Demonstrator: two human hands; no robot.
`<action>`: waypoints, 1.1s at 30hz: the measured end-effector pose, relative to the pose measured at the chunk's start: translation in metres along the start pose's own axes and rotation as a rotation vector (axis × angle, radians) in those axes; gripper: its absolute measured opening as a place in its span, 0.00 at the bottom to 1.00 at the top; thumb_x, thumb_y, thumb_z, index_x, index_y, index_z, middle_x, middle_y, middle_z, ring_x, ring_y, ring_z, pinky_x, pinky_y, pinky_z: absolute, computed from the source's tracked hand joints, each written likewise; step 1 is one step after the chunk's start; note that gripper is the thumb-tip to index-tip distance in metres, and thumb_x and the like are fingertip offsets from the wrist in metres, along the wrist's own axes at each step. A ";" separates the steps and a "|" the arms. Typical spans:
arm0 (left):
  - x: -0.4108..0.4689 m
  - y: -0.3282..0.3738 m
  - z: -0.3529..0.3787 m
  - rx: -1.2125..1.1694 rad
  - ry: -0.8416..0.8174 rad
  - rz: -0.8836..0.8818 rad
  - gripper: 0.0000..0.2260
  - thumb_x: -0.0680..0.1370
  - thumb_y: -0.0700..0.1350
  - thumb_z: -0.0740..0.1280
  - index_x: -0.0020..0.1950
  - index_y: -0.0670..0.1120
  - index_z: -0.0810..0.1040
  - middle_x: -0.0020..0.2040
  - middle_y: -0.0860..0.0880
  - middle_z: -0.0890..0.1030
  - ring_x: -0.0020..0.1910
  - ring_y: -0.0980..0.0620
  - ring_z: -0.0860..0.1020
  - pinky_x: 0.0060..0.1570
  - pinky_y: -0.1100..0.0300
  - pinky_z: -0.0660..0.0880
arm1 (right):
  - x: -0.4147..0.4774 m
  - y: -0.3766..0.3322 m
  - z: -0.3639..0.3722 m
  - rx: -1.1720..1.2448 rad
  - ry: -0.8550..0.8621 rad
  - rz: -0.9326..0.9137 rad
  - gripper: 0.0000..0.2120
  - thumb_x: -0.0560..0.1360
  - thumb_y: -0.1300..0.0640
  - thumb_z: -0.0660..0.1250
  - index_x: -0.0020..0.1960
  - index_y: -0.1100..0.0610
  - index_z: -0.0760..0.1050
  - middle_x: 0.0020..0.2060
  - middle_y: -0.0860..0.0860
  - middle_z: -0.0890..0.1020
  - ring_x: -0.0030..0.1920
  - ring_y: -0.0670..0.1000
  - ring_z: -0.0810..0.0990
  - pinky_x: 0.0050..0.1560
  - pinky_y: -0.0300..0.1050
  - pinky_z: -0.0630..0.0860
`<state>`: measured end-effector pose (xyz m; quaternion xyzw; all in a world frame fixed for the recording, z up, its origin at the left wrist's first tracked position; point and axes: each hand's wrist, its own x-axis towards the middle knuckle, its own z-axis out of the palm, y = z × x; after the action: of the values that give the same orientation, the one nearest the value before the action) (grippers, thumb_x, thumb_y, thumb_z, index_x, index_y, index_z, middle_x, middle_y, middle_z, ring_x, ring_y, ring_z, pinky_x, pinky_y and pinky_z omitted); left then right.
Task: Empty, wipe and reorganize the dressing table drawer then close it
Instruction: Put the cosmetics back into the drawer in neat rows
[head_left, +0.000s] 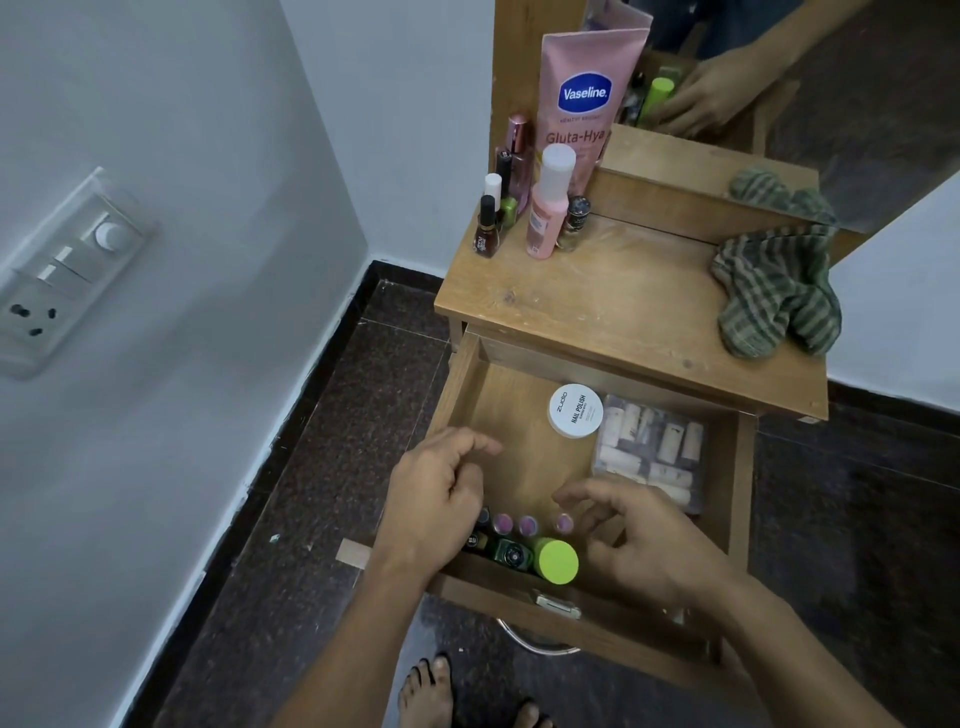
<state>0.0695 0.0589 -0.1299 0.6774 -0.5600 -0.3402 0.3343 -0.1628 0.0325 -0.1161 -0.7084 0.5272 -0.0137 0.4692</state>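
While the drawer (462, 384) stands pulled out, both hands hover over it holding nothing.
The left hand (441, 499) and right hand (644, 540) hang with fingers loosely curled above small bottles crowded at the drawer's front: purple-capped vials (527, 525) and a lime-capped bottle (557, 561). Behind them lie a white Zudio tub (575, 410) and a clear pouch (649, 452). The bottles look light, slick and breakable, best pinched round the body; the pouch looks soft, so scoop underneath. A striped cloth (774, 296) waits on the tabletop (597, 306).
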 end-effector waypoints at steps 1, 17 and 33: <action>0.000 0.000 0.000 -0.001 0.001 0.002 0.18 0.73 0.30 0.62 0.52 0.49 0.84 0.47 0.58 0.83 0.36 0.66 0.76 0.37 0.75 0.66 | 0.001 0.002 0.003 0.012 0.006 0.016 0.24 0.72 0.70 0.68 0.61 0.47 0.80 0.50 0.41 0.81 0.50 0.39 0.80 0.47 0.31 0.76; 0.000 0.000 -0.002 -0.025 -0.013 0.001 0.19 0.73 0.30 0.62 0.52 0.50 0.84 0.48 0.60 0.82 0.40 0.66 0.77 0.41 0.74 0.69 | 0.010 -0.010 0.001 0.038 0.290 0.103 0.22 0.73 0.69 0.66 0.58 0.46 0.82 0.53 0.44 0.83 0.49 0.38 0.81 0.47 0.25 0.73; 0.002 -0.003 -0.003 -0.130 -0.013 -0.018 0.19 0.70 0.39 0.58 0.52 0.54 0.83 0.49 0.61 0.81 0.40 0.63 0.78 0.41 0.68 0.73 | 0.163 -0.195 -0.061 -0.298 0.945 0.043 0.11 0.80 0.49 0.66 0.56 0.56 0.77 0.47 0.53 0.82 0.47 0.57 0.80 0.41 0.46 0.71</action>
<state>0.0739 0.0579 -0.1313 0.6572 -0.5326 -0.3832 0.3709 0.0214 -0.1303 -0.0264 -0.6730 0.6930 -0.2480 0.0728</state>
